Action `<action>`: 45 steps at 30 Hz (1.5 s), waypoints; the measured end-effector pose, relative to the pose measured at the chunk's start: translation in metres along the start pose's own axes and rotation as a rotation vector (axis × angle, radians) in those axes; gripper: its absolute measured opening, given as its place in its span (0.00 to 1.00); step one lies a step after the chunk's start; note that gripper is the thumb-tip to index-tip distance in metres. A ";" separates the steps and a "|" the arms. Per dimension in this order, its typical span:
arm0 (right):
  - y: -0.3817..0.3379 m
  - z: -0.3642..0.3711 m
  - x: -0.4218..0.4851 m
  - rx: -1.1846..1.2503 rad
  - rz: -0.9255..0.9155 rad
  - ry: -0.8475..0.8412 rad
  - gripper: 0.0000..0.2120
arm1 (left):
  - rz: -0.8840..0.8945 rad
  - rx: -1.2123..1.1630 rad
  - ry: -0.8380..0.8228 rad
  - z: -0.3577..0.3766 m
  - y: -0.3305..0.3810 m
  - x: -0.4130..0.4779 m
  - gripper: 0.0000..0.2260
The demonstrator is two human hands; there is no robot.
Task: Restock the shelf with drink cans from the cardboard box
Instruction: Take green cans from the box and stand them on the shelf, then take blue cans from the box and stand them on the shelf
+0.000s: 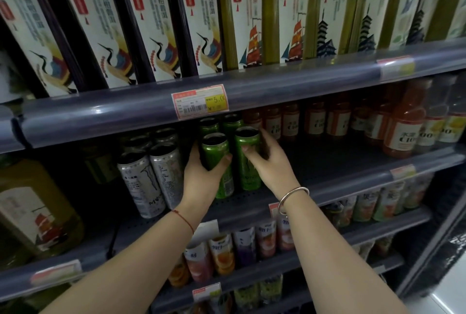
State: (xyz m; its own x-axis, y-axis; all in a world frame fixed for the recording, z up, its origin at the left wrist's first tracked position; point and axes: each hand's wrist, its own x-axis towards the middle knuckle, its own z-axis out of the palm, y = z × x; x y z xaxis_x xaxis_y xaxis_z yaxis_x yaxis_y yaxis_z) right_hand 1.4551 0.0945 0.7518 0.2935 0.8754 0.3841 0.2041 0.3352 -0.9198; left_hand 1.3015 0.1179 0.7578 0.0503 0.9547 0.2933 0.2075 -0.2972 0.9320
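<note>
L hand [201, 175] curls round left can [216, 148], R hand [271, 165] round right can [249, 170], both upright on shelf [340, 170]. I reckon that's to slide them against rear cans [233, 121] w/o tipping.

The person's forearms are bare, with a thin red string bracelet [182, 218] tied behind the left hand [201, 177] and a plain silver bangle [293, 196] behind the right hand [271, 165].
</note>
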 end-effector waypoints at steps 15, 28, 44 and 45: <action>0.004 -0.084 -0.180 -0.342 0.116 0.191 0.14 | 0.326 0.269 -0.554 0.039 -0.010 -0.143 0.18; 0.143 -0.169 -0.481 -0.798 0.784 0.515 0.14 | 0.664 0.391 -1.501 0.224 -0.158 -0.335 0.18; 0.541 -0.140 -0.775 -0.719 1.399 0.661 0.13 | 1.020 0.552 -2.015 0.397 -0.559 -0.586 0.17; 0.559 -0.137 -0.783 -0.708 1.397 0.665 0.13 | 1.042 0.565 -2.021 0.405 -0.577 -0.593 0.17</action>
State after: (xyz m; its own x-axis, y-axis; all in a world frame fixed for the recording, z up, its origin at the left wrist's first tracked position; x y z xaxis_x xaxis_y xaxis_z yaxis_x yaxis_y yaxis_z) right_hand 1.4670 -0.4508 -0.0522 0.8703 -0.0014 -0.4925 -0.2379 -0.8769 -0.4178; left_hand 1.5477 -0.2713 -0.0402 0.7445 -0.5504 -0.3779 -0.3841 -0.8161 0.4318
